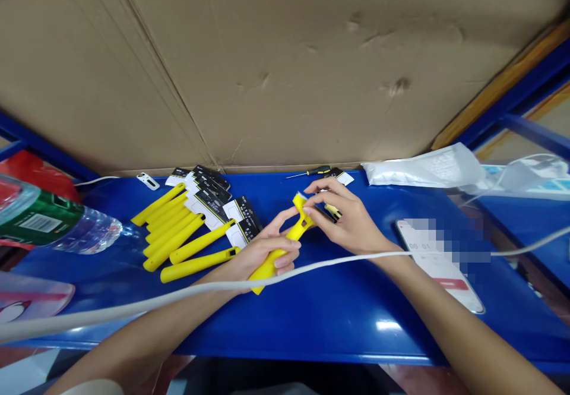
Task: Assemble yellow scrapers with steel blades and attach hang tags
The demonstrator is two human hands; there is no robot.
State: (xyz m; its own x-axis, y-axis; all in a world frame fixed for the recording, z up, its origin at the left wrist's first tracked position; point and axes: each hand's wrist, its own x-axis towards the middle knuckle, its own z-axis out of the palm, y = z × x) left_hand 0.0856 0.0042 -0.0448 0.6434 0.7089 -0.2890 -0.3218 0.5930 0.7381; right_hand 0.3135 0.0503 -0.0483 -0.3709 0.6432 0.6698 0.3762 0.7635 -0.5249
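- Yellow plastic tool handle [267, 270], seen from the head camera: it sits in the air above the blue metal shelf [356, 335], slanting between both hands.
- Handling, as a judgement: it looks light, stiff and smooth, so the thick lower grip seems the surest place to hold it.
- Left hand [267, 252]: its fingers curl closed around the lower part of the handle.
- Right hand [351, 220]: its fingers bend over the upper forked end, and its thumb and forefinger seem to pinch it, though the exact contact is partly hidden.
- Nearby: more yellow handles [173, 246] lie side by side left of the hands, beside black-and-white printed cards [207, 205].
- Beyond the hands: a small screwdriver [318, 171] lies near the shelf's back edge.
- To the right: a phone [439, 258] lies under a white cable [222, 279].
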